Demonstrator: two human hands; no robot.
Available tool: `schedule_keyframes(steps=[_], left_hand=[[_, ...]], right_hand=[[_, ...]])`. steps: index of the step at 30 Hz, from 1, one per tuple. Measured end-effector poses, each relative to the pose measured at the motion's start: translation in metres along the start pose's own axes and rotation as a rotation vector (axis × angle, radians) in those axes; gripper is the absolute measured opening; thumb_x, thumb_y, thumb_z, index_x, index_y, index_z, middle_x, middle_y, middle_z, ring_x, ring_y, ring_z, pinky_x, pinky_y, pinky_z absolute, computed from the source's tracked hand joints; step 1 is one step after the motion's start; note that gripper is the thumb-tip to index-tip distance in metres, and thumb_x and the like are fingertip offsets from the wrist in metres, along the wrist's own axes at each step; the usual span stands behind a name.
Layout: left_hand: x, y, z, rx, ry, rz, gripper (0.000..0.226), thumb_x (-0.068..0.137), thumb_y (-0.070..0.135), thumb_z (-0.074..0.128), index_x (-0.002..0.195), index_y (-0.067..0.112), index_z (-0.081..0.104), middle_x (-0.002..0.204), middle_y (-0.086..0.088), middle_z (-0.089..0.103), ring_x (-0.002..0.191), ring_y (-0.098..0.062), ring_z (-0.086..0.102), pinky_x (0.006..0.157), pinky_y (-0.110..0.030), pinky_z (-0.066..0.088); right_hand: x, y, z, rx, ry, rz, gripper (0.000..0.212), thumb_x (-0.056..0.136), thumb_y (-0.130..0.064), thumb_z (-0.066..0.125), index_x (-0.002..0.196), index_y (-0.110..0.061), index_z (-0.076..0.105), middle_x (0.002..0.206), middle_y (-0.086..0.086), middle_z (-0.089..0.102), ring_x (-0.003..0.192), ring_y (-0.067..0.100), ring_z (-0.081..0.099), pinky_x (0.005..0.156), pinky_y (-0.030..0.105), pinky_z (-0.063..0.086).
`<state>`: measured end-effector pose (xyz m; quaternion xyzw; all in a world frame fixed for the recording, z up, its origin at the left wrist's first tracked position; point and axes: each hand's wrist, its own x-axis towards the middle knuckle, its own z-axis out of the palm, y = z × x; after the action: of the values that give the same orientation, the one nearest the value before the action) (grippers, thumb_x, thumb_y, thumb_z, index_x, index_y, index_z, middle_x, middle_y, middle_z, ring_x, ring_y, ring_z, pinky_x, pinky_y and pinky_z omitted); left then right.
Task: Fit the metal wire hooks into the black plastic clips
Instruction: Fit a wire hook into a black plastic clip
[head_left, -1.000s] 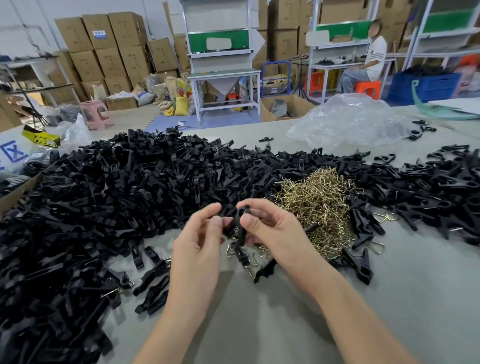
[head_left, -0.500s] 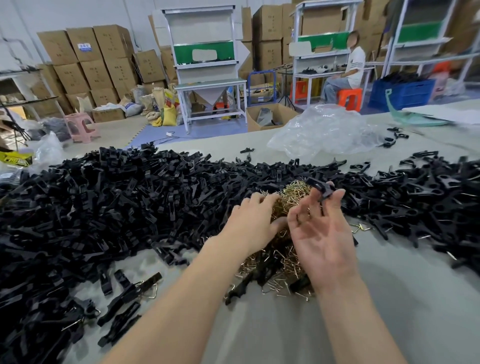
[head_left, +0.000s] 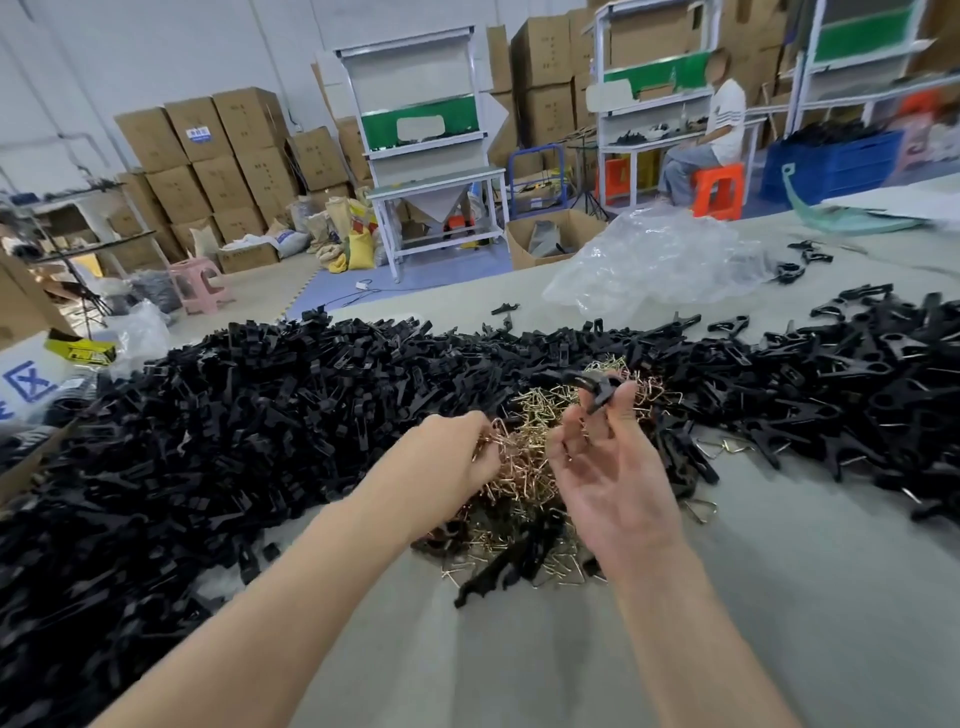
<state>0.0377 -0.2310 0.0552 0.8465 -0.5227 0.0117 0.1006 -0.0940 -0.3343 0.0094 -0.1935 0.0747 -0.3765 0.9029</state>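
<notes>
A: Where is the small black plastic clip (head_left: 597, 385)?
B: Up in the air, over the heap of shiny gold wire hooks (head_left: 535, 415). The right hand (head_left: 610, 480) pinches it with its fingertips, palm turned up.
A: And the left hand (head_left: 449, 460)?
B: It is dug into the hooks, back up. Its fingertips are hidden, so I cannot tell if they grip any.
A: What is around the heap?
B: A big pile of black plastic clips (head_left: 234, 415), touching it on both sides, all on the flat grey table (head_left: 805, 597). A crinkly clear plastic bag (head_left: 660, 260) lies behind.
</notes>
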Motion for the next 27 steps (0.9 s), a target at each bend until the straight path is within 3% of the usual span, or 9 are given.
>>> schedule_keyframes(steps=[3, 5, 9, 15, 18, 21, 24, 26, 27], left_hand=[[-0.009, -0.014, -0.006, -0.174, 0.035, -0.066, 0.022, 0.102, 0.039, 0.052, 0.115, 0.028, 0.066, 0.085, 0.009, 0.07, 0.06, -0.004, 0.06, 0.058, -0.025, 0.05], [-0.014, -0.021, -0.004, -0.305, 0.109, -0.098, 0.016, 0.099, 0.038, 0.056, 0.111, 0.037, 0.067, 0.085, 0.014, 0.071, 0.073, -0.01, 0.067, 0.069, -0.032, 0.055], [-0.022, -0.028, -0.001, -0.444, 0.226, -0.173, 0.01, 0.097, 0.039, 0.059, 0.089, 0.042, 0.063, 0.077, 0.022, 0.07, 0.073, -0.008, 0.067, 0.064, -0.029, 0.054], [-0.031, -0.025, 0.0, -0.576, 0.278, -0.176, 0.015, 0.1, 0.031, 0.056, 0.094, 0.034, 0.07, 0.08, 0.012, 0.07, 0.055, 0.003, 0.055, 0.052, -0.012, 0.04], [-0.036, -0.025, 0.003, -0.642, 0.335, -0.191, 0.019, 0.101, 0.027, 0.057, 0.104, 0.033, 0.074, 0.088, 0.015, 0.067, 0.069, 0.007, 0.058, 0.062, -0.008, 0.041], [-0.04, -0.025, 0.009, -0.78, 0.373, -0.218, 0.021, 0.101, 0.02, 0.057, 0.105, 0.03, 0.075, 0.07, 0.014, 0.066, 0.055, -0.005, 0.05, 0.057, -0.014, 0.04], [-0.044, -0.022, 0.014, -0.883, 0.405, -0.26, 0.016, 0.101, 0.019, 0.056, 0.103, 0.027, 0.069, 0.08, 0.012, 0.074, 0.078, -0.037, 0.063, 0.07, -0.036, 0.051], [-0.047, -0.021, 0.016, -0.933, 0.429, -0.303, 0.01, 0.102, 0.022, 0.054, 0.102, 0.025, 0.064, 0.086, 0.013, 0.077, 0.081, -0.021, 0.07, 0.074, -0.044, 0.053], [-0.049, -0.02, 0.018, -0.937, 0.444, -0.314, 0.008, 0.102, 0.025, 0.054, 0.101, 0.025, 0.063, 0.088, 0.014, 0.077, 0.076, -0.008, 0.068, 0.069, -0.037, 0.05]], right_hand=[[-0.002, 0.004, 0.001, -0.062, -0.053, 0.011, 0.051, 0.079, -0.045, 0.072, 0.119, -0.016, 0.06, 0.096, -0.003, 0.065, 0.083, 0.012, 0.065, 0.082, 0.028, 0.055], [-0.003, 0.006, 0.003, -0.097, -0.084, 0.019, 0.046, 0.08, -0.043, 0.071, 0.116, -0.016, 0.061, 0.096, -0.003, 0.066, 0.084, 0.011, 0.065, 0.081, 0.027, 0.056], [-0.004, 0.01, 0.005, -0.165, -0.092, 0.034, 0.062, 0.079, -0.044, 0.072, 0.131, -0.013, 0.059, 0.099, -0.002, 0.067, 0.087, 0.012, 0.064, 0.086, 0.029, 0.053], [-0.006, 0.016, 0.01, -0.25, -0.064, 0.066, 0.046, 0.08, -0.04, 0.072, 0.119, -0.017, 0.067, 0.093, -0.003, 0.073, 0.084, 0.013, 0.066, 0.081, 0.028, 0.058], [-0.007, 0.017, 0.012, -0.273, -0.03, 0.078, 0.046, 0.082, -0.038, 0.071, 0.122, -0.015, 0.068, 0.092, -0.001, 0.073, 0.084, 0.015, 0.066, 0.081, 0.029, 0.059], [-0.007, 0.019, 0.013, -0.271, -0.016, 0.08, 0.041, 0.082, -0.034, 0.071, 0.118, -0.015, 0.071, 0.092, 0.0, 0.074, 0.081, 0.015, 0.069, 0.085, 0.033, 0.059], [-0.006, 0.022, 0.015, -0.266, -0.03, 0.099, 0.038, 0.082, -0.03, 0.072, 0.116, -0.014, 0.069, 0.096, 0.004, 0.073, 0.085, 0.018, 0.069, 0.09, 0.038, 0.057], [-0.005, 0.024, 0.015, -0.268, -0.052, 0.114, 0.036, 0.08, -0.028, 0.073, 0.113, -0.013, 0.068, 0.097, 0.005, 0.073, 0.087, 0.02, 0.068, 0.09, 0.039, 0.058], [-0.004, 0.025, 0.015, -0.274, -0.067, 0.119, 0.034, 0.08, -0.028, 0.073, 0.111, -0.014, 0.068, 0.096, 0.005, 0.072, 0.086, 0.02, 0.068, 0.088, 0.038, 0.059]])
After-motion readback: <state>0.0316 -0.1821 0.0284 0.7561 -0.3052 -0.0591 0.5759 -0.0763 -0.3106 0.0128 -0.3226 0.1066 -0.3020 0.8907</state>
